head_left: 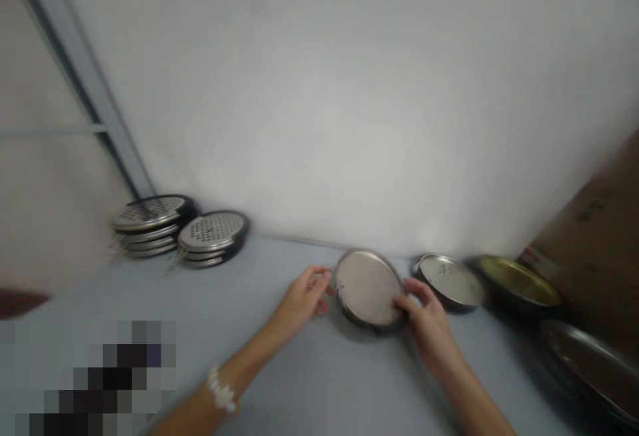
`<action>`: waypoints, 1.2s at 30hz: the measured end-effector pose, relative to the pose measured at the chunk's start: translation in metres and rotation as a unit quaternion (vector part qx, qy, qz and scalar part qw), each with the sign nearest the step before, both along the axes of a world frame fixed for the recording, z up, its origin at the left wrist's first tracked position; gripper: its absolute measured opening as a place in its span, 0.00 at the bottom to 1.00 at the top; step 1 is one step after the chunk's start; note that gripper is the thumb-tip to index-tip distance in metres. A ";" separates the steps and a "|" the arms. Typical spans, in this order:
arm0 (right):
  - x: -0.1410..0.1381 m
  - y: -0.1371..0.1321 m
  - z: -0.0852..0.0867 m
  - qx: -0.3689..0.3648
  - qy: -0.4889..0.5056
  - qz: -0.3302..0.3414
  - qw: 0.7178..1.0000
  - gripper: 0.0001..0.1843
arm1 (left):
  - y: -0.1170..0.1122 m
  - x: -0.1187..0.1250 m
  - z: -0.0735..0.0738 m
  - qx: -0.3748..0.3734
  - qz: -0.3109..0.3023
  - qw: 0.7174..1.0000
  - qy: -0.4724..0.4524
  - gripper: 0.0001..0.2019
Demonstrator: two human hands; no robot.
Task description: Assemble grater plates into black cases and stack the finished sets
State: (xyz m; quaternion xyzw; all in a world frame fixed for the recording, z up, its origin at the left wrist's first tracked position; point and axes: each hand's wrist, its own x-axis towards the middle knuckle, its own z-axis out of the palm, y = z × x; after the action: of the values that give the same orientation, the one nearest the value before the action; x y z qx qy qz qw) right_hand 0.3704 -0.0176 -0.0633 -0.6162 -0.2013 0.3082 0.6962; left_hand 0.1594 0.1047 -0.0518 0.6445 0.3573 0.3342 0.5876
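Observation:
A round, shallow metal dish (369,286) with a raised rim and a dark underside is tilted toward me, just above the grey table. My right hand (424,316) grips its right edge, thumb on the upper face and fingers behind the rim. At the dish's left edge is my left hand (304,296), its fingers partly bent and apart, holding nothing. Right of the dish, a similar round metal dish (449,279) rests against the wall side, with small dark marks on its face.
Two stacks of round perforated metal plates, a taller stack (152,223) and a shorter stack (212,236), stand at the left. On the right are a yellowish round dish (519,279), a larger blurred dish (594,363) and a cardboard box (594,236). A white wall (324,103) rises behind.

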 end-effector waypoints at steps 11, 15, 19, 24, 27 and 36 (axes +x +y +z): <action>-0.023 0.004 -0.016 -0.020 0.039 0.093 0.995 0.30 | 0.015 -0.014 -0.008 0.045 0.009 0.999 -0.007 0.12; -0.015 0.005 -0.018 -0.020 0.018 0.084 0.996 0.30 | 0.034 -0.027 0.003 0.112 0.028 0.993 0.023 0.13; -0.009 0.005 -0.016 -0.028 -0.059 0.050 0.997 0.29 | 0.048 -0.042 0.011 0.147 0.025 0.988 0.045 0.15; -0.004 0.005 -0.015 -0.033 -0.079 0.030 0.996 0.30 | 0.056 -0.047 0.015 0.157 0.038 0.986 0.044 0.13; 0.001 0.006 -0.019 -0.043 -0.101 0.047 0.993 0.30 | 0.056 -0.047 0.016 0.158 0.071 0.984 0.047 0.11; 0.005 0.011 -0.040 -0.047 -0.397 0.059 0.915 0.24 | 0.047 -0.056 0.012 0.101 0.128 0.986 -0.022 0.08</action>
State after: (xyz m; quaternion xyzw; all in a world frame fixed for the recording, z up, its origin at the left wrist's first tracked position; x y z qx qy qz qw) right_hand 0.3758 -0.0063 -0.1032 -0.7067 -0.4823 0.0877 0.5102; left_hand 0.1031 0.1519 -0.0403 0.6422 0.3880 0.4549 0.4797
